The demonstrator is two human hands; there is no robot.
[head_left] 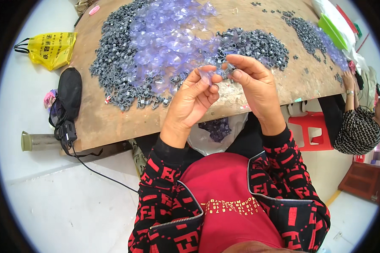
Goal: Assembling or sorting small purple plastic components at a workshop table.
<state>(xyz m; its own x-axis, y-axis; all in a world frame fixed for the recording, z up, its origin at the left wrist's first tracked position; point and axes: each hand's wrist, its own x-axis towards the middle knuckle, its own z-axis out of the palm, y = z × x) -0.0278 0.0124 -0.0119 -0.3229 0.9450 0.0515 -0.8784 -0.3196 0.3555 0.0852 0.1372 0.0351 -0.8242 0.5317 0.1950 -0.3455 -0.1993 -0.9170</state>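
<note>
Above the near edge of the wooden table (109, 124), my hands are raised close together. My left hand (188, 99) pinches a clear purplish suction cup (206, 76) between thumb and fingers. In my right hand (257, 86), thumb and forefinger close on a small grey plastic clip (229, 69). The two pieces are near each other; whether they touch I cannot tell. Behind my hands spreads a heap of clear purple suction cups (169, 36), with grey clips heaped on its left (112, 55) and right (264, 48).
On my lap lies a whitish plastic bag (198, 137) with purple pieces inside. A yellow bag (52, 50), a black pouch (69, 92) and a bottle (42, 142) are at left. To the right, another person (356, 130) works beside a red stool (312, 130).
</note>
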